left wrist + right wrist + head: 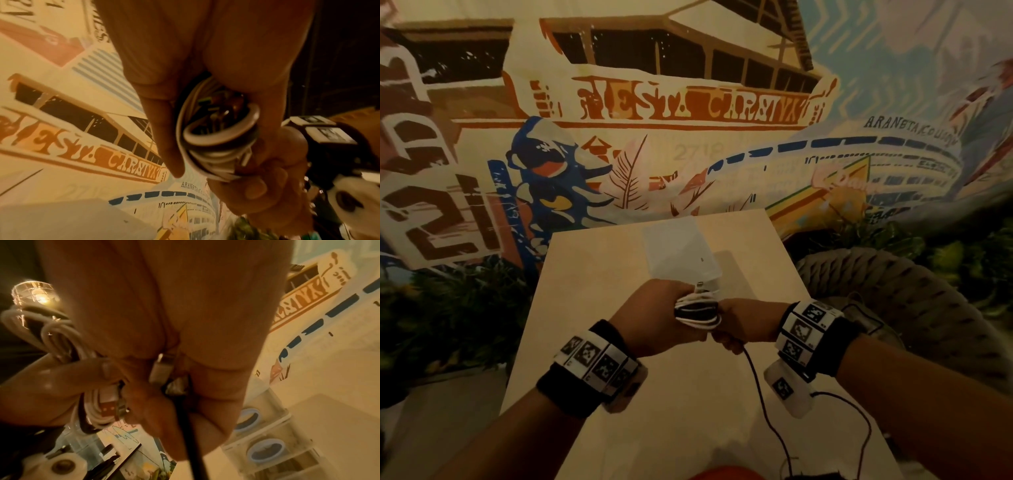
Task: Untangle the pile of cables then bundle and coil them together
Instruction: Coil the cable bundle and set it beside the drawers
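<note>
A small coil of white and black cables [697,313] is held above the light table [602,281]. My left hand [659,318] grips it, thumb and fingers curled round the loops [218,136]. My right hand [739,329] sits against the coil's right side. It grips a loose black cable [758,394], which trails down over the table toward me. In the right wrist view the black cable [189,434] runs out of my fist beside a white connector [162,368], and the coil [61,340] is at the left. The right fingertips are hidden.
A translucent white box [681,250] stands on the table just beyond the hands. A woven grey chair [893,291] is to the right, with green plants either side. A painted mural wall rises behind. Clear drawers with blue-rimmed rolls [265,449] show in the right wrist view.
</note>
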`<state>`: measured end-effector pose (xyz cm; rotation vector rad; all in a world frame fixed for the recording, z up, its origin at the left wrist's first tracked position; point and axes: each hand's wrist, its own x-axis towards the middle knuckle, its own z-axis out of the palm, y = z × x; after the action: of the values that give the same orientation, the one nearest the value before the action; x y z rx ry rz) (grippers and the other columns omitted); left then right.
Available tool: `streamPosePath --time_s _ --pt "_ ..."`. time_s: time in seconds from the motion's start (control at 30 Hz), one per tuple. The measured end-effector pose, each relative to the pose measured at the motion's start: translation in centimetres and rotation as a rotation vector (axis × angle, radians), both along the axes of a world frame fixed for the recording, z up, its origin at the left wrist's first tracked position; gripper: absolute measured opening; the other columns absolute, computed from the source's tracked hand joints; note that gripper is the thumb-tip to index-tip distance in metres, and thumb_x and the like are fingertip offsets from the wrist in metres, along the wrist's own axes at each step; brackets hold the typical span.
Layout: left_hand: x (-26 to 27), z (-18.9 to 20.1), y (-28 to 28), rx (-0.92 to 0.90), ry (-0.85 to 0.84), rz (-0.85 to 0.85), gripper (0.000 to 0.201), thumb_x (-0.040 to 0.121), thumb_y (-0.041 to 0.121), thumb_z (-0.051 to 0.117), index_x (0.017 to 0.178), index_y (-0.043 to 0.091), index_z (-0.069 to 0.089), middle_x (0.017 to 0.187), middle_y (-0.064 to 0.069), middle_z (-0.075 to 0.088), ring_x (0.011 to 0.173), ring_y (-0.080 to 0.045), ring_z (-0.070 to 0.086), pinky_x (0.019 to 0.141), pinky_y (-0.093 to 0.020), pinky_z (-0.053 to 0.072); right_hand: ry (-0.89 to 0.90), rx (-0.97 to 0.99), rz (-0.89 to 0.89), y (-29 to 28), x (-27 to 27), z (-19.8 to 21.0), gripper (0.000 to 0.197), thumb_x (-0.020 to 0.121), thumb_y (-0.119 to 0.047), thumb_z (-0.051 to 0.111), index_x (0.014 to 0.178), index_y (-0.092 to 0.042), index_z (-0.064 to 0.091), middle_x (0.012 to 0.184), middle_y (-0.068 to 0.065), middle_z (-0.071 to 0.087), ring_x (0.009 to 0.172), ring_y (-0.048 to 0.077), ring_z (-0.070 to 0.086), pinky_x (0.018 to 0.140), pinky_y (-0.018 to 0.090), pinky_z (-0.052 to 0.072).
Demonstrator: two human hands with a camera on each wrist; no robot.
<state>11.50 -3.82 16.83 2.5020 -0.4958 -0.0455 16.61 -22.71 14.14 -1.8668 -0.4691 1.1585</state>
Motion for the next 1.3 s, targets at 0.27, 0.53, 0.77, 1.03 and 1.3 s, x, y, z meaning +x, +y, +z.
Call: streamPosePath --time_s 0.27,0.53,0.77,1.03,1.3 --pt "0.6 -0.3 -0.8 0.257 -0.113 -0.024 0.031 0.084 0.052 0.072 0.103 0.027 0.069 0.093 0.004 0.069 0.084 -0.017 0.063 0.072 -0.026 0.045 0.22 0.094 -0.237 -0.2 0.4 -0.1 0.027 0.104 -0.01 0.039 0.083 -0.007 0.057 0.067 0.008 0.049 0.054 0.019 0.044 0.06 0.031 0.042" --pt "0.6 -1.3 -1.3 0.491 -0.073 -0.01 0.037 0.089 0.055 0.062 0.119 0.032 0.061 0.111 0.007 0.066 0.101 -0.016 0.059 0.082 -0.031 0.053 0.4 0.165 -0.314 -0.4 1.9 -0.5 0.043 0.081 -0.032 0.043 0.107 -0.001 0.057 0.086 0.015 0.063 0.069 0.029 0.063 0.072 0.039 0.051" --pt "0.6 -2.9 -1.9 0.503 -0.026 0.059 0.044 0.093 0.044 0.058 0.135 0.035 0.052 0.123 0.008 0.063 0.111 -0.017 0.057 0.085 -0.032 0.054 0.253 0.065 -0.048 -0.2 2.1 0.1 0.061 0.082 -0.053 0.066 0.126 -0.011 0.064 0.111 0.014 0.072 0.096 0.03 0.07 0.09 0.04 0.054" --pt "0.7 -2.8 -3.2 0.642 0.019 0.081 0.021 0.097 0.034 0.056 0.107 0.02 0.068 0.104 -0.001 0.069 0.098 -0.022 0.064 0.074 -0.029 0.049 0.051 -0.105 0.113 1.4 1.6 0.7 0.014 0.083 -0.018 0.081 0.094 -0.023 0.074 0.091 -0.003 0.074 0.088 0.014 0.071 0.088 0.033 0.058" --pt "0.4 -3.5 -3.2 0.677 0.09 0.076 0.018 0.094 0.033 0.058 0.098 0.026 0.075 0.088 0.002 0.072 0.079 -0.021 0.068 0.063 -0.029 0.051 -0.135 -0.262 0.176 2.7 1.0 0.2 0.015 0.076 -0.021 0.087 0.074 -0.028 0.074 0.073 -0.004 0.074 0.07 0.01 0.07 0.082 0.032 0.061"
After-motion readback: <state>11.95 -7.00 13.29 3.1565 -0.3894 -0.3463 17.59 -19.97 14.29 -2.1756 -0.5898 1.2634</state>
